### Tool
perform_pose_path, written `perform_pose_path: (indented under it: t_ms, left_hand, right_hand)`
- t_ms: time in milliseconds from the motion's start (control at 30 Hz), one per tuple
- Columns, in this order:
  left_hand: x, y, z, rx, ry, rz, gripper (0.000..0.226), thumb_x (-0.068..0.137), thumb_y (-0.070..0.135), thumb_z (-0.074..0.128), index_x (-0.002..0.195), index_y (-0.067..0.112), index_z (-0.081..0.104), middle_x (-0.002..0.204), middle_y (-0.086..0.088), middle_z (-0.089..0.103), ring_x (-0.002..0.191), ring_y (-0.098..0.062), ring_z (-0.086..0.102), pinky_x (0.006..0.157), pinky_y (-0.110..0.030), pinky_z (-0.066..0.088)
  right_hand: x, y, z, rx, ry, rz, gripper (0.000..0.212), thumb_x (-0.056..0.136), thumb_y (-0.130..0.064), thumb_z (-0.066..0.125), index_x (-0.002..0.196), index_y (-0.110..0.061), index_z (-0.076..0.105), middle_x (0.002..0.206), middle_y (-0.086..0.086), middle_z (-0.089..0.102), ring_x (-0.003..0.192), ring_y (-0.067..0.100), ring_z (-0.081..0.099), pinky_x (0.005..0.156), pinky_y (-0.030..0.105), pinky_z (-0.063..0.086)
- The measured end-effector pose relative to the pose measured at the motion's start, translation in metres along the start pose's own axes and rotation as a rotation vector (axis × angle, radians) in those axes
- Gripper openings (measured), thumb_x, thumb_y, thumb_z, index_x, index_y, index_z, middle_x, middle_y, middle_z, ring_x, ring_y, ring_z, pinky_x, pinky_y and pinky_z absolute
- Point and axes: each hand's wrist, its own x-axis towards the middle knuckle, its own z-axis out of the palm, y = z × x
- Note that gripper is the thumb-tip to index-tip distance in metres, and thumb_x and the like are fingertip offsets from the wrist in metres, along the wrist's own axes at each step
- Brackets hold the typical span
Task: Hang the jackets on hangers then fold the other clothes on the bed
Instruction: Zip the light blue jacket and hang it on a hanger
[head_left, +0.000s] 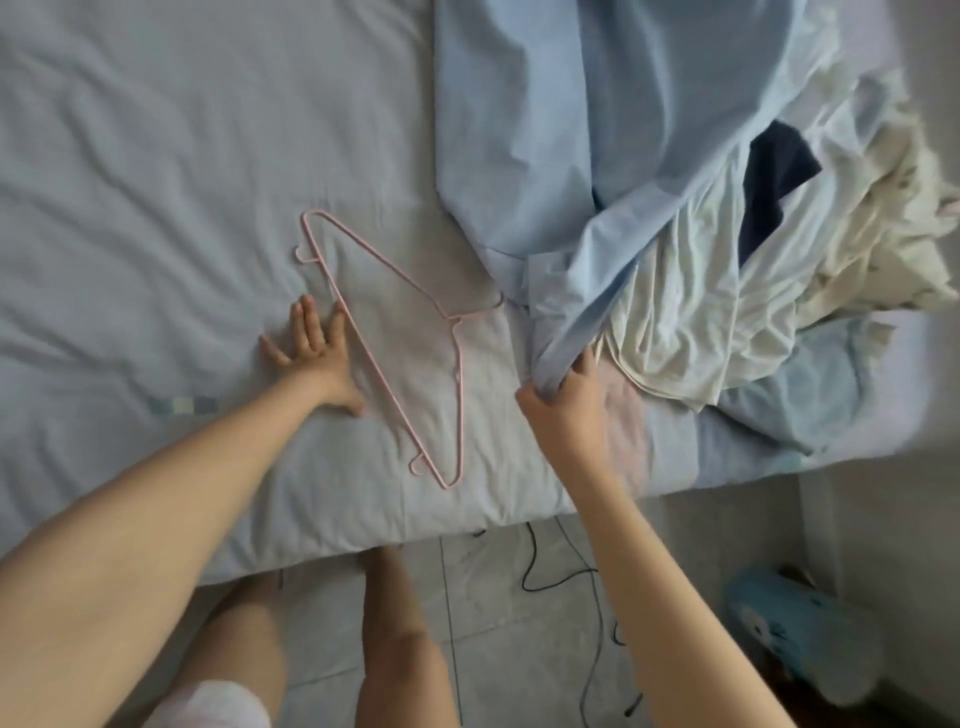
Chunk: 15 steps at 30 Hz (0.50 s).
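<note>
A pink wire hanger (395, 332) lies flat on the pale blue bed sheet (156, 208) near the front edge. My left hand (317, 358) rests flat on the sheet with straight fingers, touching the hanger's long bar. My right hand (566, 395) grips the edge of a light blue garment (597, 260) that trails up into the clothes pile. A cream garment (691, 322) and a dark navy piece (774, 176) lie in the same heap at the right.
A big light blue cloth (571, 104) covers the far right of the bed. Black cables (550, 571) run over the tiled floor below the bed edge. A blue object (800, 639) stands on the floor at lower right. My legs (395, 639) are against the bed.
</note>
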Motion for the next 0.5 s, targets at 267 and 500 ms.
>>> perform_pose_path:
  t_ms: [267,500]
  left_hand:
    - [-0.158,0.001,-0.031,-0.467,0.793,0.678,0.097,0.069,0.051,0.063,0.145,0.030,0.006,0.156,-0.005,0.007,0.145,-0.027,0.006,0.111,-0.051,0.013]
    - [-0.283,-0.034,-0.165,-0.659,0.816,0.836,0.015,0.075,0.019,0.048,0.087,0.012,0.054,0.077,0.008,0.052,0.077,-0.023,0.055,0.060,-0.032,0.036]
  right_hand:
    - [-0.092,-0.120,-0.036,-0.157,0.001,-0.694,0.033,0.055,-0.002,0.061,0.060,-0.014,0.032,0.077,0.008,0.061,0.079,0.027,0.058,0.062,0.022,0.031]
    - [-0.151,-0.203,-0.118,0.157,0.051,-0.736,0.024,0.088,-0.030,0.057,0.089,-0.006,0.060,0.087,0.005,0.058,0.085,0.021,0.054,0.079,0.029,0.043]
